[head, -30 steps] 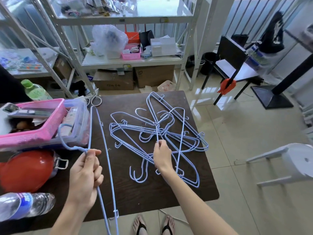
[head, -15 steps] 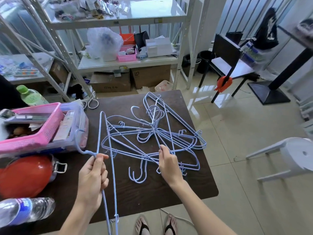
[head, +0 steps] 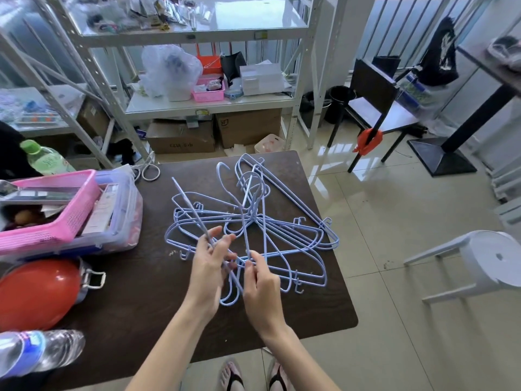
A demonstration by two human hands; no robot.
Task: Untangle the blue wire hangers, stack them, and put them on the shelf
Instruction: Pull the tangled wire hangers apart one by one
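A tangled pile of several blue wire hangers [head: 284,230] lies on the dark brown table [head: 135,314]. My left hand [head: 208,266] holds one separate blue hanger [head: 189,206] at its near end, the wire slanting up and away over the left of the pile; the fingers are partly spread around it. My right hand [head: 260,283] pinches a wire of the pile at its near edge. Both hands sit close together above two hooks pointing toward me. The white metal shelf [head: 208,104] stands behind the table.
A pink basket [head: 56,224] sits in a clear bin [head: 127,221] at the table's left, with a red helmet [head: 36,292] and a water bottle [head: 39,351] nearer me. Scissors [head: 149,170] lie at the back. A white stool [head: 485,261] stands right; a chair [head: 375,103] behind.
My left hand has carried its hanger rightward from the table's left side onto the pile, beside my right hand. The right hand shifted slightly nearer me along the pile's edge.
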